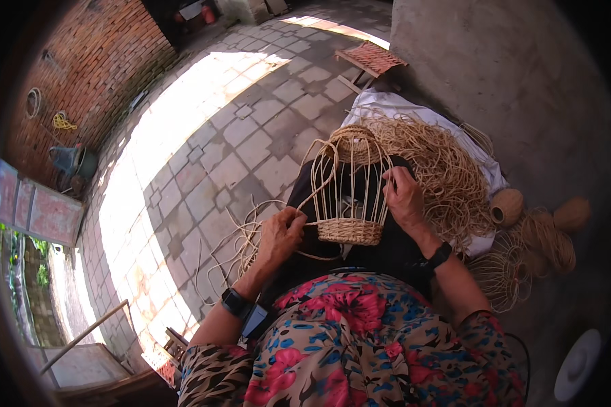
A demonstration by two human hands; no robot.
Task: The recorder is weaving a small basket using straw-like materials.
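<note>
A half-woven rattan basket frame (351, 186) lies on my lap over black trousers. It has upright ribs, a woven band at the near end and a woven cap at the far end. My right hand (405, 198) grips the ribs on the frame's right side. My left hand (280, 233) pinches a thin rattan strand (304, 220) at the frame's lower left, next to the woven band. More loose strands (241, 245) trail to the paving on my left.
A big tangle of rattan fibre (448, 169) lies on a white cloth (380, 105) to my right. Finished woven pieces and frames (536, 234) lie beyond it by a concrete wall. A small woven stool (372, 59) stands ahead. The tiled yard and a brick wall lie to the left.
</note>
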